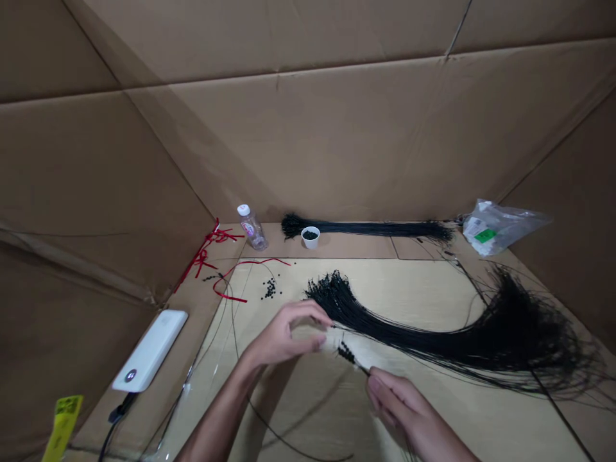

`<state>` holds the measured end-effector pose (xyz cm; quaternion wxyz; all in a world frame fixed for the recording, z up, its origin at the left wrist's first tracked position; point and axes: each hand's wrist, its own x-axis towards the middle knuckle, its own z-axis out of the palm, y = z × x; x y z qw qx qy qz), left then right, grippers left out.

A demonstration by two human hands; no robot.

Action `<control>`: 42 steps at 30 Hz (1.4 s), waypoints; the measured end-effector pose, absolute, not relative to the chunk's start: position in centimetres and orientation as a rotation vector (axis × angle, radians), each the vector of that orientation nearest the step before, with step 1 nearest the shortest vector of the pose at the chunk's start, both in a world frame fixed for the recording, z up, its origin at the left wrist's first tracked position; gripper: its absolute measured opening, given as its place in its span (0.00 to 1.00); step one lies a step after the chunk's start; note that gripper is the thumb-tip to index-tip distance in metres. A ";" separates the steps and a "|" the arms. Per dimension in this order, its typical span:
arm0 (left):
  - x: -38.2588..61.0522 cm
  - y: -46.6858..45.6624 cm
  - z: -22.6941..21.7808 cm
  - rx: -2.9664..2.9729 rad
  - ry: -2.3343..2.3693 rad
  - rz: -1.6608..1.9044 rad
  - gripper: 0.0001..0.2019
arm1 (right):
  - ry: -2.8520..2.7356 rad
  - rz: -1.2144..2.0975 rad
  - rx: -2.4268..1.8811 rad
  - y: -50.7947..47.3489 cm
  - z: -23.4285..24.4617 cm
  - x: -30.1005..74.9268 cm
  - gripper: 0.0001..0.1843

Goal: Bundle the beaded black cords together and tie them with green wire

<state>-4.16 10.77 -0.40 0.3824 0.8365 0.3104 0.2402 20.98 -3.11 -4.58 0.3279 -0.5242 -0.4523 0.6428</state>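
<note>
My left hand (pixel 289 333) hovers over the table with thumb and fingers pinched at the tip of a thin black cord, beside the beaded end of a large bundle of black cords (pixel 433 333). My right hand (pixel 404 410) sits lower right, fingers closed on a black cord (pixel 347 354) that carries a small cluster of black beads at its end. The two hands are a short gap apart. Loose black beads (pixel 270 290) lie on the table farther back.
A second black cord bundle (pixel 370 228), a small white cup of beads (pixel 310 237) and a small plastic bottle (pixel 252 227) stand at the back. Red cords (pixel 212 253) lie left, a white power bank (pixel 151 350) near left, a plastic bag (pixel 498 226) right. Cardboard walls surround.
</note>
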 end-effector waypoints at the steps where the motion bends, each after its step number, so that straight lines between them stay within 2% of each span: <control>1: -4.3 11.7 -0.9 2.181 0.859 0.637 0.09 | -1.125 1.727 -1.355 -2.7 -4.3 21.2 0.32; 3: -4.3 13.5 -1.9 2.286 0.956 0.647 0.10 | -1.093 1.752 -1.324 -1.7 -3.9 21.7 0.32; 10: -4.0 16.1 -3.5 2.630 0.953 0.522 0.06 | -1.360 1.451 -1.418 1.4 -2.5 22.6 0.28; 15: -4.4 14.5 -1.7 2.719 0.938 0.550 0.09 | -1.569 1.184 -1.421 3.7 -1.3 21.9 0.24; 21: -4.4 10.2 1.9 2.733 0.878 0.688 0.06 | -1.889 0.856 -1.267 5.9 -0.9 18.9 0.18; 24: -4.5 8.7 2.9 2.672 0.923 0.867 0.02 | -1.956 1.096 -1.140 5.9 -1.0 18.0 0.20; 28: -4.8 8.2 2.8 2.456 0.816 0.879 0.03 | -1.874 1.409 -1.000 5.4 -0.9 18.0 0.24; 36: -4.9 7.9 1.7 2.247 0.848 0.845 0.06 | -1.933 1.362 -1.008 4.8 -0.5 18.3 0.22; 42: -4.3 8.0 2.2 2.069 0.789 0.858 0.04 | -1.910 1.420 -0.975 5.1 0.0 18.8 0.23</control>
